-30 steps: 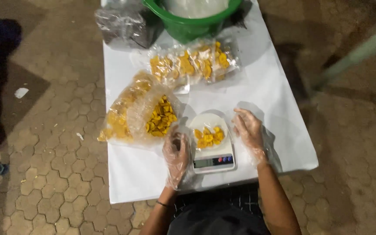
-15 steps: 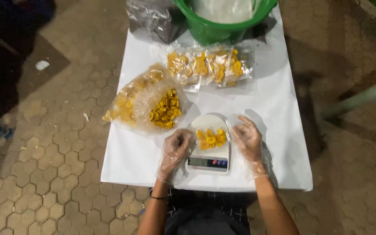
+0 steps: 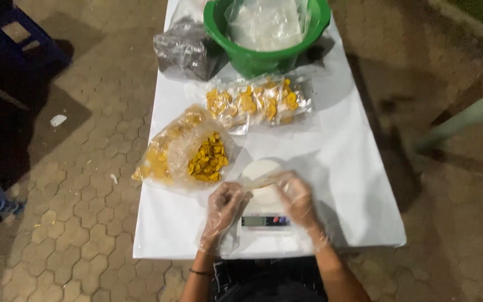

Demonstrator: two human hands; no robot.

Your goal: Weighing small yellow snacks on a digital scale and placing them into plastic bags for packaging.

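Right hand (image 3: 297, 198) moved over scale (image 3: 265, 212), grip unclear; open bag (image 3: 183, 151) holds yellow chips.

Outdoor snack-packing stall, white-covered counter (image 3: 347, 168) on hexagonal paving (image 3: 79, 223), bags of yellow chips (image 3: 188, 154), scale (image 3: 265, 218), green tub (image 3: 264, 53)

A green bucket (image 3: 264, 53) stands at the desk's (image 3: 342, 145) far end beside a dark bag (image 3: 184, 51). Blue stools (image 3: 12, 33) stand on the paving
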